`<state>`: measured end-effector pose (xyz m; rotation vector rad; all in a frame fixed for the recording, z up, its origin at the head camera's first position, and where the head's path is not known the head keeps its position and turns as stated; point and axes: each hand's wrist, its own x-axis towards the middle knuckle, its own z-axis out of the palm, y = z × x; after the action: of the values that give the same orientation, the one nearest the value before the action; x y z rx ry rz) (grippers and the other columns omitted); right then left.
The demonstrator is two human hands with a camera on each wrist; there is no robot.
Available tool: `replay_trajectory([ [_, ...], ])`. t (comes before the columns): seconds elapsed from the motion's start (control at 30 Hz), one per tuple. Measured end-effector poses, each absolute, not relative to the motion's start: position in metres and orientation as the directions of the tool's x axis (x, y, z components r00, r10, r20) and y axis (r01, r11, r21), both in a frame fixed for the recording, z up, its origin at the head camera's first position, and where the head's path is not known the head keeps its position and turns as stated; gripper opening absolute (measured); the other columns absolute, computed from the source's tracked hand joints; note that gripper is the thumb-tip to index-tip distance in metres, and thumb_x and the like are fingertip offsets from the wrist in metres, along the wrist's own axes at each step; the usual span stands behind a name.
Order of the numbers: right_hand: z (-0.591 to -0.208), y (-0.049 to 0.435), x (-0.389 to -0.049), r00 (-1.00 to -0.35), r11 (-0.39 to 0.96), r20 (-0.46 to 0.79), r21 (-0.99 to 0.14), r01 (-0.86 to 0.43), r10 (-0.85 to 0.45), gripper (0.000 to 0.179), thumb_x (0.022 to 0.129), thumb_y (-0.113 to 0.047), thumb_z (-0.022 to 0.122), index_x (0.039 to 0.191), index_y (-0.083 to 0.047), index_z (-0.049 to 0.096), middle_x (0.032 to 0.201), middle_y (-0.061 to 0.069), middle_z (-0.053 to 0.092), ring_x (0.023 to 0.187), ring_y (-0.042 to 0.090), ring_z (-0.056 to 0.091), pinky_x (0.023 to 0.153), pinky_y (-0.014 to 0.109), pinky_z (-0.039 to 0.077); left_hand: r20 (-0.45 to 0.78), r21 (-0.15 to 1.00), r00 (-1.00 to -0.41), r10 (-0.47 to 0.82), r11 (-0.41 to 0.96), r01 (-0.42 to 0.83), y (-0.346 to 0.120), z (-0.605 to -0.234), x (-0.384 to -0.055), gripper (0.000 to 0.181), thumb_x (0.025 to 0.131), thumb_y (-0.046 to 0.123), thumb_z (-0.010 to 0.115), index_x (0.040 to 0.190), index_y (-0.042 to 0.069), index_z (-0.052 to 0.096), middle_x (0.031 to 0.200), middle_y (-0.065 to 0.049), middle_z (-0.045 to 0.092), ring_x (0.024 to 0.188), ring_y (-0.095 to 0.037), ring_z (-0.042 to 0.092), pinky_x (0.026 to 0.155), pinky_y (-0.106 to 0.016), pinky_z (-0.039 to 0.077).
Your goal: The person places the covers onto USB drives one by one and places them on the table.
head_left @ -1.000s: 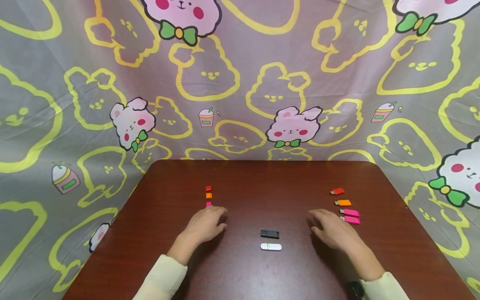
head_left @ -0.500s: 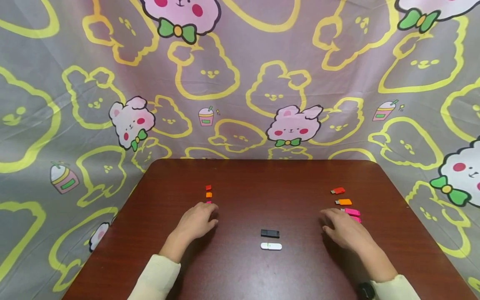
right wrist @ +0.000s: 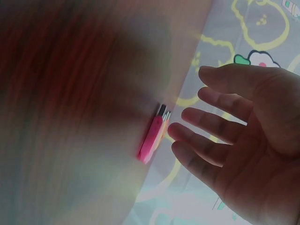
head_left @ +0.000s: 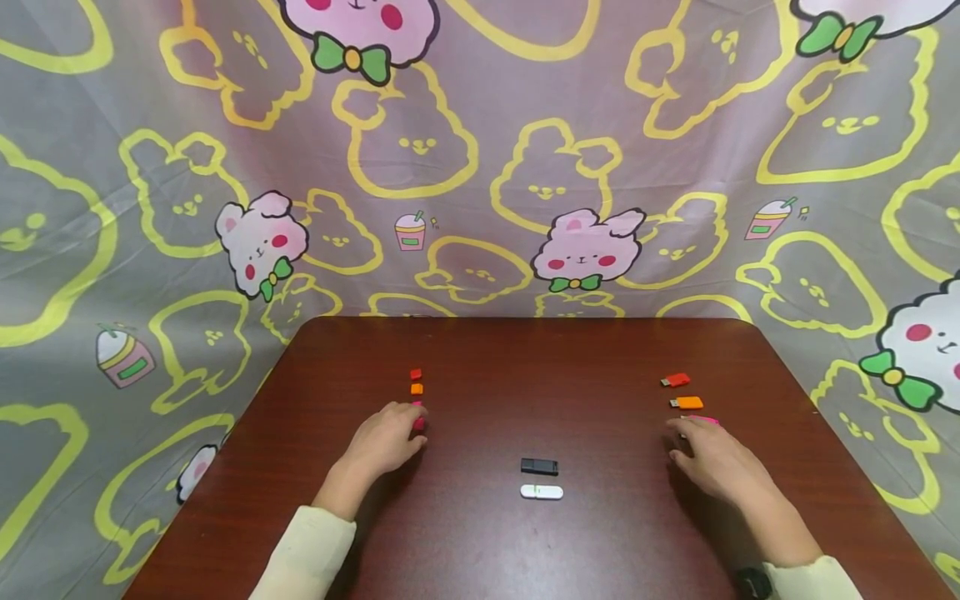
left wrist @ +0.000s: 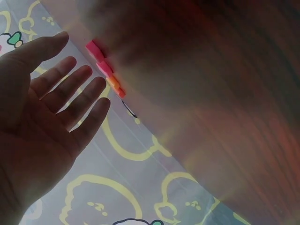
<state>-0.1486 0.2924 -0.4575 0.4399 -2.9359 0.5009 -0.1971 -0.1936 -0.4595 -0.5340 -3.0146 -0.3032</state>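
My left hand (head_left: pixel 378 440) hovers with loosely bent fingers at a column of small caps: red (head_left: pixel 416 374), orange (head_left: pixel 417 389) and pink (head_left: pixel 419 422). In the left wrist view, the fingers of that hand (left wrist: pixel 51 98) hold nothing, and two pink caps (left wrist: pixel 105 68) show. On the right, my empty right hand (head_left: pixel 718 463) is over the pink USB sticks (head_left: pixel 705 419), mostly covering them. Beyond it lie an orange USB stick (head_left: pixel 687 403) and a red USB stick (head_left: pixel 677 380), metal plugs bared. The right wrist view shows a pink stick (right wrist: pixel 151 136) beyond the fingertips.
Between the hands, a black USB stick (head_left: pixel 539 467) and a white USB stick (head_left: pixel 542 492) lie side by side on the brown table (head_left: pixel 525 367). A cartoon-printed cloth (head_left: pixel 480 150) hangs behind the table and along its sides.
Both hands have moved outward: the left one leftward by the caps, the right one rightward over the pink USB sticks. The sticks and caps lie where they were.
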Motion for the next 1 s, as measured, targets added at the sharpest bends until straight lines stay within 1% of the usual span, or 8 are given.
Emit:
replay_trajectory([
  [0.13,-0.457,0.300,-0.148,-0.953,0.912,0.178,-0.293,-0.288,-0.244,0.038,0.080,-0.006,0.078,0.115,0.003,0.067,0.116,0.025,0.065,0.109,0.045,0.062,0.093,0.059,0.049,0.101,0.172,-0.936,0.336,0.921,0.349,-0.195,-0.460,-0.197,0.033,0.084,0.022,0.082,0.112,0.010,0.071,0.107,-0.008,0.071,0.102,-0.028,0.065,0.089,-0.044,0.054],
  [0.3,-0.457,0.309,-0.148,-0.959,0.918,0.174,-0.292,-0.267,-0.223,0.041,0.079,-0.006,0.078,0.117,0.002,0.067,0.117,0.027,0.064,0.106,0.047,0.063,0.089,0.061,0.050,0.118,0.158,-0.931,0.345,0.919,0.361,-0.196,-0.458,-0.196,0.031,0.082,0.020,0.083,0.109,0.009,0.071,0.101,-0.008,0.070,0.097,-0.029,0.065,0.086,-0.044,0.055],
  [0.43,-0.457,0.314,-0.149,-0.965,0.926,0.158,-0.286,-0.246,-0.207,0.044,0.079,-0.007,0.078,0.120,0.004,0.065,0.113,0.026,0.064,0.102,0.046,0.064,0.086,0.061,0.051,0.118,0.150,-0.930,0.347,0.920,0.363,-0.196,-0.457,-0.196,0.030,0.082,0.020,0.083,0.107,0.009,0.071,0.096,-0.006,0.069,0.095,-0.029,0.065,0.084,-0.044,0.054],
  [0.57,-0.457,0.316,-0.150,-0.970,0.933,0.147,-0.277,-0.230,-0.196,0.044,0.079,-0.008,0.078,0.119,0.005,0.065,0.107,0.024,0.065,0.099,0.044,0.064,0.085,0.060,0.051,0.104,0.149,-0.933,0.345,0.922,0.357,-0.196,-0.457,-0.197,0.029,0.082,0.020,0.083,0.106,0.009,0.071,0.092,-0.003,0.067,0.094,-0.028,0.064,0.081,-0.044,0.054],
  [0.7,-0.457,0.318,-0.151,-0.969,0.935,0.148,-0.265,-0.234,-0.200,0.042,0.078,-0.007,0.079,0.116,0.005,0.065,0.103,0.022,0.065,0.096,0.043,0.065,0.085,0.059,0.051,0.086,0.151,-0.936,0.340,0.925,0.350,-0.197,-0.457,-0.197,0.027,0.082,0.020,0.083,0.104,0.009,0.071,0.090,-0.003,0.065,0.092,-0.027,0.064,0.079,-0.043,0.054],
  [0.87,-0.457,0.319,-0.153,-0.965,0.937,0.159,-0.250,-0.246,-0.211,0.038,0.077,-0.007,0.080,0.111,0.004,0.067,0.096,0.017,0.065,0.089,0.039,0.065,0.080,0.056,0.053,0.070,0.146,-0.937,0.343,0.925,0.349,-0.197,-0.458,-0.199,0.022,0.082,0.020,0.083,0.097,0.011,0.069,0.086,0.000,0.062,0.088,-0.025,0.062,0.076,-0.042,0.053],
  [1.0,-0.459,0.321,-0.155,-0.958,0.935,0.172,-0.234,-0.266,-0.229,0.031,0.076,-0.005,0.080,0.103,0.003,0.067,0.089,0.012,0.063,0.082,0.034,0.063,0.077,0.054,0.053,0.063,0.148,-0.937,0.343,0.925,0.349,-0.197,-0.457,-0.201,0.020,0.083,0.020,0.083,0.093,0.012,0.067,0.084,0.001,0.060,0.086,-0.023,0.060,0.075,-0.041,0.052],
])
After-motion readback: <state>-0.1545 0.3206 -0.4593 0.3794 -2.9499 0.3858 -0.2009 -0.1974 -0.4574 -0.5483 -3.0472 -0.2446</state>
